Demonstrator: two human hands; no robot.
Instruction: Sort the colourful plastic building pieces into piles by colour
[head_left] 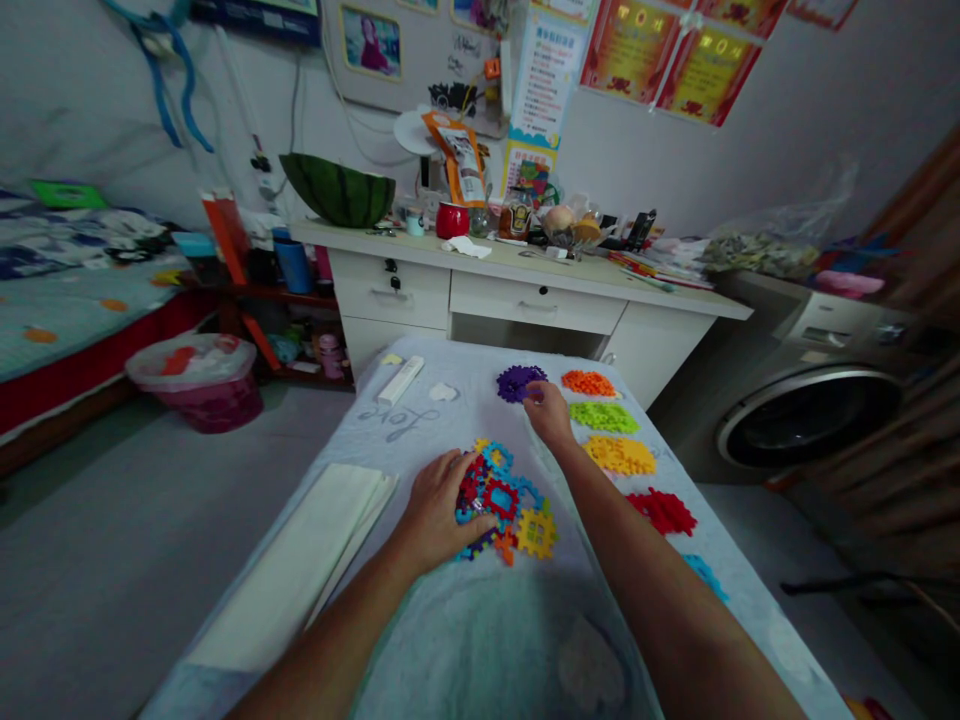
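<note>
My left hand rests against the left side of a mixed pile of plastic building pieces in red, blue, yellow and orange. Its thumb and fingers are apart and curve around the pile's edge. Farther back, my right hand touches the right edge of a heap of purple pieces, with its fingers pinched together. Whatever is between those fingertips is too small to make out. Down the right side lie separate heaps of orange pieces, green pieces, yellow pieces, red pieces and blue pieces.
A pale cloth covers the table. On its left are a folded cream cloth and a white stick-shaped object. Beyond stands a white desk bearing a cut watermelon. A washing machine is at right, a pink basket at left.
</note>
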